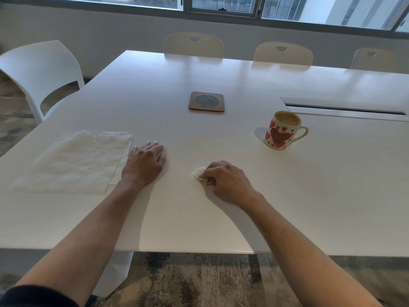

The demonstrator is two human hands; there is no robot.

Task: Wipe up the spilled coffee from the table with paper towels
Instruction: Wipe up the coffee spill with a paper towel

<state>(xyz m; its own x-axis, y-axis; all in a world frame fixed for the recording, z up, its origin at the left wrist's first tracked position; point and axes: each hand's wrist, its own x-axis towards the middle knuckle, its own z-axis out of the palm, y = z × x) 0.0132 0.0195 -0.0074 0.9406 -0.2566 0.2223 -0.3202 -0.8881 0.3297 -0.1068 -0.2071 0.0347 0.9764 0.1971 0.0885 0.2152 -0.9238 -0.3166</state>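
My right hand (225, 180) grips a small crumpled paper towel (198, 173) and presses it on the white table (221, 218), near the front middle. Only the wad's left end shows past my fingers. A faint pale coffee smear (199, 141) lies on the table beyond both hands. My left hand (147, 161) rests flat on the table with straight fingers, just right of a stack of flat white paper towels (75, 161). A mug with red hearts (282, 130), holding coffee, stands at the right.
A brown square coaster with a mesh circle (207, 101) lies further back in the middle. A recessed cable slot (345, 107) runs along the right. White chairs (42, 72) stand at the left and along the far edge.
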